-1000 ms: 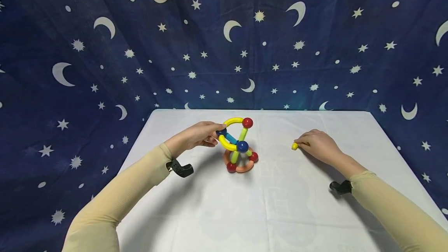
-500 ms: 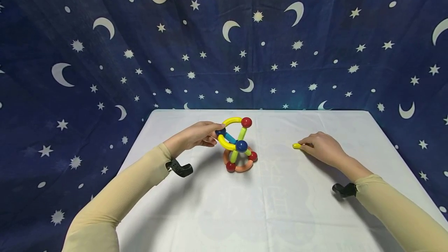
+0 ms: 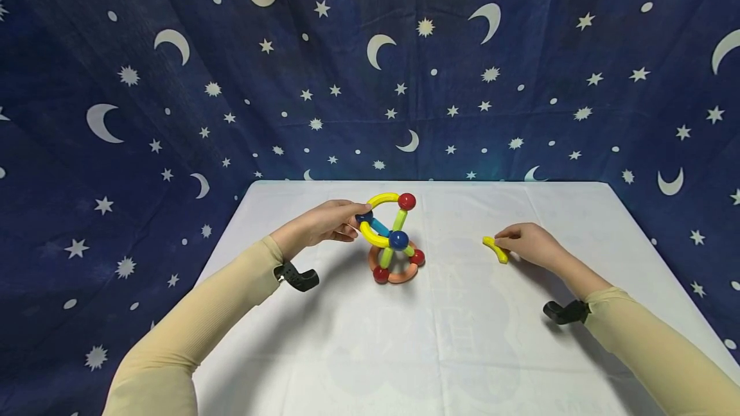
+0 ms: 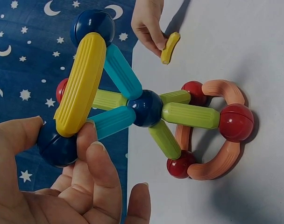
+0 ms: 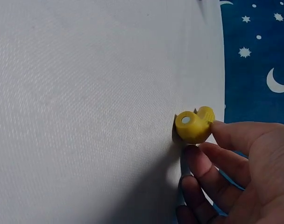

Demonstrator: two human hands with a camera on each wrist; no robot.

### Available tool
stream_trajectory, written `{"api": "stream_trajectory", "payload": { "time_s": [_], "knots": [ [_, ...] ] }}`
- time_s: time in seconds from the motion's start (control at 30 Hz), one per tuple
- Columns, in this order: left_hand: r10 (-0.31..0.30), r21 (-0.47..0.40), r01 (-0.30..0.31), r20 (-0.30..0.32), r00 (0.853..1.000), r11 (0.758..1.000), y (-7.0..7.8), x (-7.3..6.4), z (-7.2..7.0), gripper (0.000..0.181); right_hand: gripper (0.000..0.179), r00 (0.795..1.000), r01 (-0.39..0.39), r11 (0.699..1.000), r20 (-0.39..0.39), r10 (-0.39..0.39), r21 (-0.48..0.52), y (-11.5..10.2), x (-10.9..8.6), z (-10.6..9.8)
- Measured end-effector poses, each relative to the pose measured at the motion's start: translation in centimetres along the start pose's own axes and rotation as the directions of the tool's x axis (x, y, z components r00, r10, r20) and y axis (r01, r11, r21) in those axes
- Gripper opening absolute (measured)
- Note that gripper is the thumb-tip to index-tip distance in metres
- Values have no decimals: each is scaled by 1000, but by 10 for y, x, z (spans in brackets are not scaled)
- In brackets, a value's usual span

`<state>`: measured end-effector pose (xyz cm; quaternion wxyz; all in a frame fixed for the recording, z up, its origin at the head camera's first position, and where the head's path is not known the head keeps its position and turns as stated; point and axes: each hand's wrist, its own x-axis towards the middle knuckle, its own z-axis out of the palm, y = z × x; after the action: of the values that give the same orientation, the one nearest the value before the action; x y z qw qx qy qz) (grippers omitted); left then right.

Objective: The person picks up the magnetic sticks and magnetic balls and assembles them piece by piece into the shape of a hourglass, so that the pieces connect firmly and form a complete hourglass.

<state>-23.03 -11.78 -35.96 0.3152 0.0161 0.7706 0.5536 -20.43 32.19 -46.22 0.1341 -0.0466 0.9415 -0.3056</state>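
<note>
My left hand (image 3: 332,221) pinches a dark blue ball (image 4: 58,143) at the upper left of a built magnetic stick-and-ball model. Curved yellow rods (image 4: 81,84), light blue rods (image 4: 123,71) and green rods (image 4: 191,115) meet at blue and red balls. A ring of curved orange rods (image 4: 216,165) and red balls (image 4: 236,122) forms its base on the white cloth. To the right, my right hand (image 3: 533,246) pinches a loose curved yellow rod (image 3: 495,250) between thumb and fingers, close over the cloth. In the right wrist view a round silvery spot shows on the rod's end (image 5: 186,120).
A white cloth (image 3: 433,352) covers the table. Behind it and at the sides hangs a dark blue curtain (image 3: 347,69) with moons and stars. Black straps (image 3: 297,277) sit on both wrists.
The yellow rod in my right hand has turned from end-on to lying slantwise, showing its full length, as the hand shifted slightly toward me. My left hand and the model stay in place.
</note>
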Motion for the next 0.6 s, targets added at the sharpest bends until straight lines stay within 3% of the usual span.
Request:
{"api": "stream_trajectory", "payload": {
  "time_s": [0.27, 0.6],
  "knots": [
    [-4, 2, 4, -1, 1000, 1000, 1, -1, 0, 43, 50, 999, -33, 999, 9, 33, 5, -3, -2, 1],
    [-16, 0, 16, -6, 1000, 1000, 2, -1, 1, 43, 40, 998, -44, 996, -46, 40, -81, -12, -6, 6]
  ]
}}
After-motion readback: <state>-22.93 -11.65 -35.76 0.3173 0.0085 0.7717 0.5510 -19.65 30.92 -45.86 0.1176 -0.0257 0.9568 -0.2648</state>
